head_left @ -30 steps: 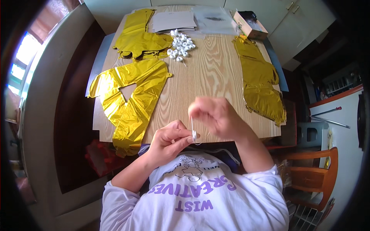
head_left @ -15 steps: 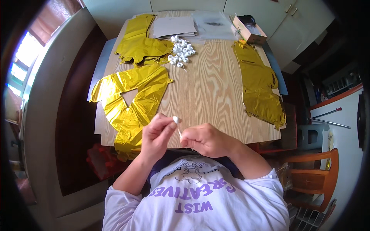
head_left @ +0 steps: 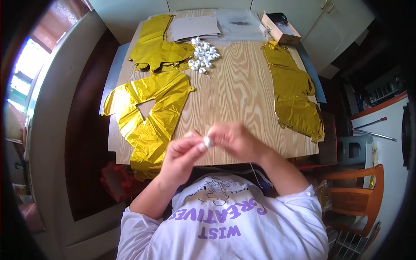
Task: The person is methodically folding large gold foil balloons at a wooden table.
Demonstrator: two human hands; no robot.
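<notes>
Head view: left hand [head_left: 182, 152] pinches a white string coil [head_left: 208, 142], best held steady, above pale wooden tabletop [head_left: 236, 91]'s near edge; right hand [head_left: 235, 139]'s grip unclear.

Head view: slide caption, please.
Left hand pinches a small white roll, right hand close beside it, near gold foil.

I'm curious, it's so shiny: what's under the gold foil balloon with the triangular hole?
Beneath the gold foil balloon, wood-grain tabletop shows through the hole; the rest is covered.
</notes>
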